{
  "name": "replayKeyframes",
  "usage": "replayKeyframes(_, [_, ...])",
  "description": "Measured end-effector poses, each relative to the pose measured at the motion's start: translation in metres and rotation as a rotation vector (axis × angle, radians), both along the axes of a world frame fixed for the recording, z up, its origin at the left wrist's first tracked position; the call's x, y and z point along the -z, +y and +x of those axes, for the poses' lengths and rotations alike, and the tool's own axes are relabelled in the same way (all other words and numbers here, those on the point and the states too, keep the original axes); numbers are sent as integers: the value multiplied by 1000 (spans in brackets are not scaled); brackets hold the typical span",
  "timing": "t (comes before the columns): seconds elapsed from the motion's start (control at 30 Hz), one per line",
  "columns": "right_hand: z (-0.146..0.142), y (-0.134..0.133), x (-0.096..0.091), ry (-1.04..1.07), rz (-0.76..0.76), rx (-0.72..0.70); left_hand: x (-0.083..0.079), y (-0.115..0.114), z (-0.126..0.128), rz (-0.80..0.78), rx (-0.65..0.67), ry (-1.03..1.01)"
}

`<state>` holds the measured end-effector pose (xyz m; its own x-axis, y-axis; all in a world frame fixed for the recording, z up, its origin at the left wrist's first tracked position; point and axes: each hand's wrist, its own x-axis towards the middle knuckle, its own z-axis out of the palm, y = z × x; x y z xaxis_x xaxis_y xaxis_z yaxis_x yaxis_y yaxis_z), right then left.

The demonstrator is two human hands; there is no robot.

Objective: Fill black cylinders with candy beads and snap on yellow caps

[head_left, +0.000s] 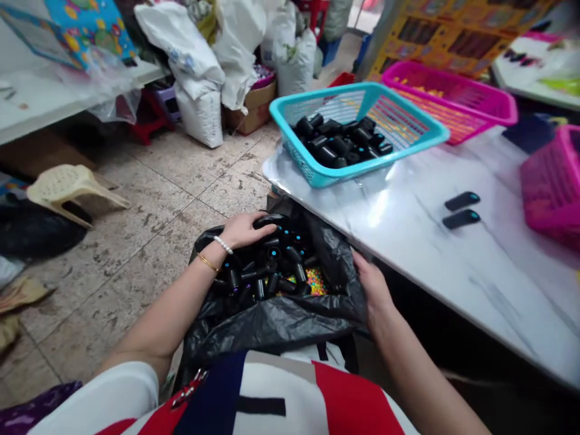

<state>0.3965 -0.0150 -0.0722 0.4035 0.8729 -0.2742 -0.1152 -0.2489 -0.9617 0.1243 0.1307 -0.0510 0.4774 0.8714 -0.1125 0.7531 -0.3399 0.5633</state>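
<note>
A red, white and dark blue top (281,399) is closest. Just past it sits a black bag (272,323), open at the top and full of black tubes (267,266) with some coloured beads (316,280). The left hand (247,229) is at the bag's far edge, fingers curled over the tubes. The right hand (374,290) grips the bag's right edge, fingers pressed together. The white table (453,266) edge is close on the bag's right. The bare floor (149,199) on the bag's left is open.
</note>
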Motion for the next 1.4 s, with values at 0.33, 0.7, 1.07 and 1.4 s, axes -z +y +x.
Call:
replayKeyframes(0.33, [33,-81,-3,-689,161,309,1,-9,104,332,275,77])
replayKeyframes(0.7, [22,-61,-15,-1482,-7,-847,26,-83,139,571,1026,62])
replayKeyframes(1.07, [-23,-11,-3,-1538,-181,-945,-13,-76,43,374,697,310])
replayKeyframes(1.4, [15,-44,-27,-551,66,-652,-8,-69,78,307,699,173])
